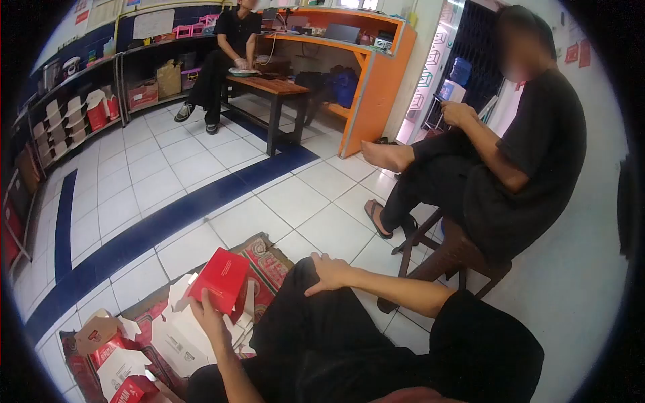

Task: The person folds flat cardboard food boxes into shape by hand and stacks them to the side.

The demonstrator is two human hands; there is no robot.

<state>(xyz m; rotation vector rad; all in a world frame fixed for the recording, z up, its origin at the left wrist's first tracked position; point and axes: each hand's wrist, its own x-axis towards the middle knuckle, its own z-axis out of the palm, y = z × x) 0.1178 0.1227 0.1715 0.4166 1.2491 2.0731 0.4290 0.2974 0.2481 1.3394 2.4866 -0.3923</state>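
Observation:
My left hand (211, 316) is at the lower left edge of a red cardboard box (224, 279), its fingers closed on it. The box is tilted above a pile of white and red folded cartons (181, 342). My right hand (330, 273) lies over my bent knee with its fingers apart, and holds nothing. Below the cartons, a flattened printed cardboard sheet (269, 258) covers part of the floor. More part-folded boxes (111, 342) sit at the lower left.
On a stool (463, 258) at right sits a person (531, 168) holding a phone. Another person (232, 54) sits at the far wooden bench (275, 85). An orange counter (383, 87) stands behind. Shelves (84, 111) with stacked cartons line the left wall.

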